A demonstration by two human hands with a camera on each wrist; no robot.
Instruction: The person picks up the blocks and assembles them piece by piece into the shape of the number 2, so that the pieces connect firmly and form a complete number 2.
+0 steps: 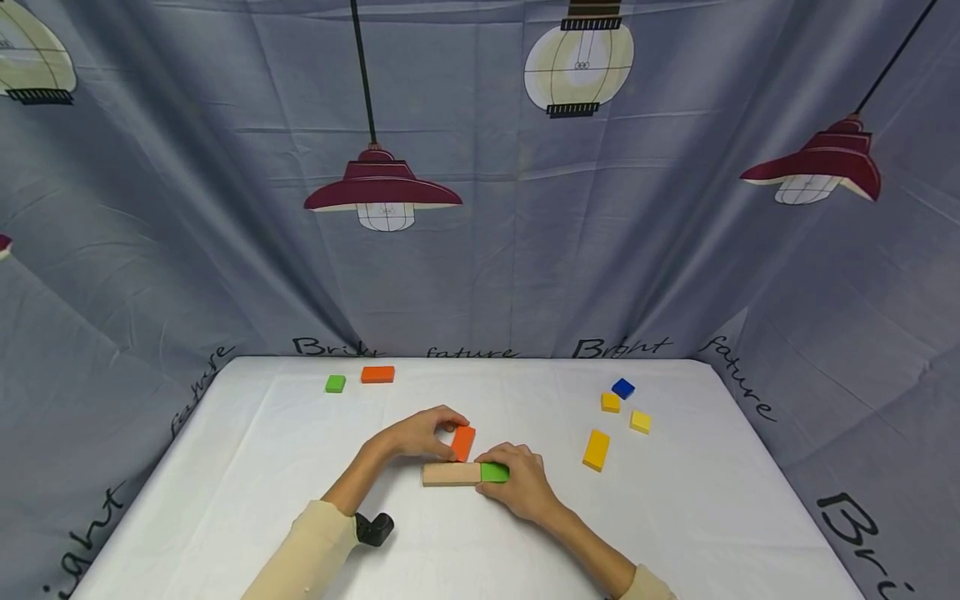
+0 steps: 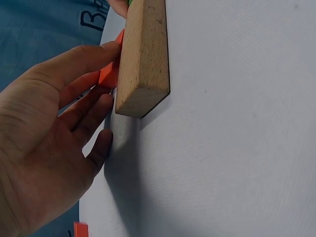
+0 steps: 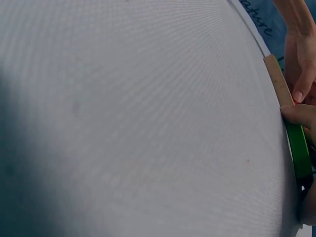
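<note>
A plain wooden block [image 1: 452, 475] lies lengthwise on the white table, its near end large in the left wrist view. Against its right end sits a green block [image 1: 495, 472], which my right hand [image 1: 521, 481] grips with the thumb on the near side and fingers on the far side. Just behind the wooden block, my left hand [image 1: 422, 434] pinches a tilted orange block [image 1: 463, 442] between thumb and fingers. In the left wrist view the wooden block partly hides this orange block [image 2: 109, 74]. Fingers of both hands come close together in the right wrist view.
At the back left lie a small green block [image 1: 335, 383] and another orange block [image 1: 378, 374]. To the right are a blue block [image 1: 622, 388], two small yellow blocks and a longer yellow block [image 1: 596, 451]. A printed grey curtain [image 1: 480, 275] hangs behind the table.
</note>
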